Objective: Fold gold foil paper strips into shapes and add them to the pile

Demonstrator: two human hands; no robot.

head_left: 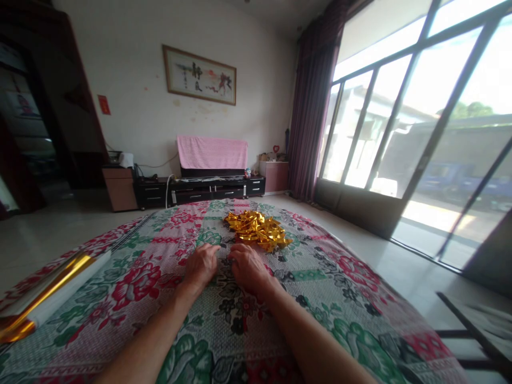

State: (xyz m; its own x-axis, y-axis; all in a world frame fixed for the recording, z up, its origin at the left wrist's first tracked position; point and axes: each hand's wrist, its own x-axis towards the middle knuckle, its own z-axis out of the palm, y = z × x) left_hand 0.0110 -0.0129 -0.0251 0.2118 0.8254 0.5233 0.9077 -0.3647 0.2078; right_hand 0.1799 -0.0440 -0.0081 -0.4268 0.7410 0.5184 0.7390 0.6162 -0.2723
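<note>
My left hand (201, 265) and my right hand (248, 266) are close together over the middle of the flowered tablecloth (304, 274), a small gap between them. The fingers of both are curled in, tips pressed together. Whatever they may hold is hidden or too small to make out. Just beyond my right hand lies a heap of shiny gold foil pieces (260, 229), folded into pointed shapes. Well to the left of my left hand, a gold foil sheet (60, 288) rests with white and silvery material along the table edge.
A low black TV cabinet (196, 193) stands against the far wall, a pink cloth (212, 153) draped over what is on it. Glass doors (432, 138) and a purple curtain (314, 112) line the right side. A dark-framed piece of furniture (468, 320) is at the lower right.
</note>
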